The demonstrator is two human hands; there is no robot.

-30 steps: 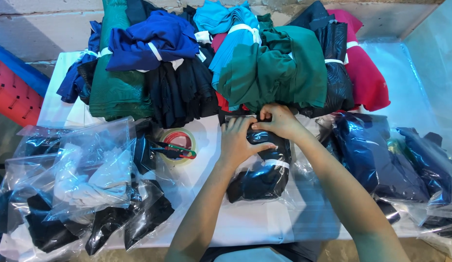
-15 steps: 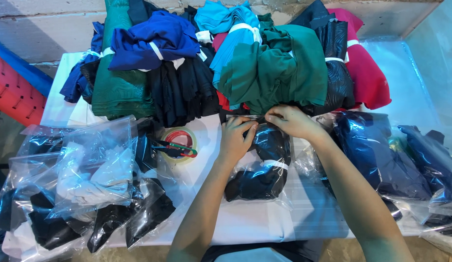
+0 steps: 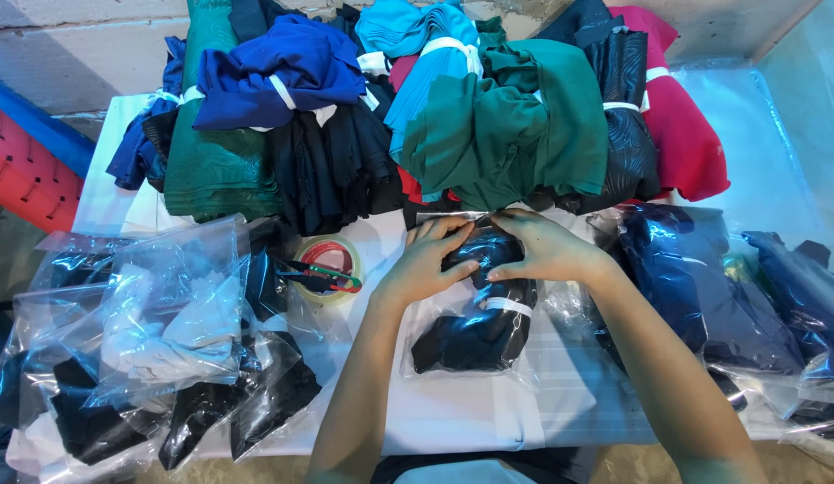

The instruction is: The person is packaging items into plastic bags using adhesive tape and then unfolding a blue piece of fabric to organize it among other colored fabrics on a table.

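Clear plastic bag [image 3: 475, 345] holding a folded dark garment [image 3: 480, 314] with a white band lies at the middle of the white worktop [image 3: 542, 403]. Left hand [image 3: 428, 260] and right hand [image 3: 541, 246] rest on its upper end, fingers [image 3: 453, 269] pressed flat and close together against the plastic. A tape roll [image 3: 327, 267] sits just left; bundled garments [image 3: 489, 116] lie beyond, filled bags [image 3: 166, 332] at both sides.
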